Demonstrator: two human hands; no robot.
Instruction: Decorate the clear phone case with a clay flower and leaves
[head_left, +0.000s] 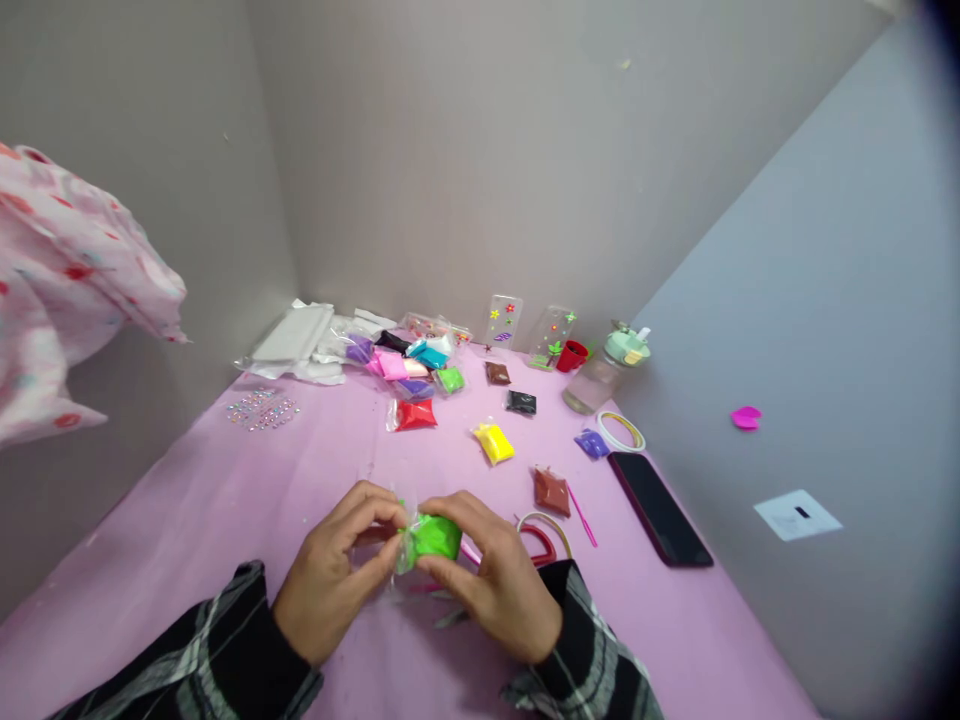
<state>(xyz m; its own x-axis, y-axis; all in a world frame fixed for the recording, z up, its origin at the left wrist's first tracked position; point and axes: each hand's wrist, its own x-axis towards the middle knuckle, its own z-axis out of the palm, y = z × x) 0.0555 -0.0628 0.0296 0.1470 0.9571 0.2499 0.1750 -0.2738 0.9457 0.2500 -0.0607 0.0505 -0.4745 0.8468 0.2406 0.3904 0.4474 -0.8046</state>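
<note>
Between my hands, low over the table, is a lump of bright green modelling clay [438, 537] with a clear plastic wrapper [407, 548] at its left end. My left hand [341, 560] pinches the wrapper between thumb and fingers. Thumb and fingers of my right hand [495, 575] close around the green clay. Beneath the right hand lie pink tools, mostly hidden, and red-handled scissors [541, 548]. A brown clay packet [552, 492] and a thin pink tool [583, 515] lie just beyond it.
Packets of yellow [493, 443] and red clay [415, 414] lie farther back, near a pile of coloured packets. At right are a phone [660, 510], a tape roll [622, 432] and a bottle [596, 383]. Rhinestones [262, 410] lie left; patterned cloth [67, 290] hangs above.
</note>
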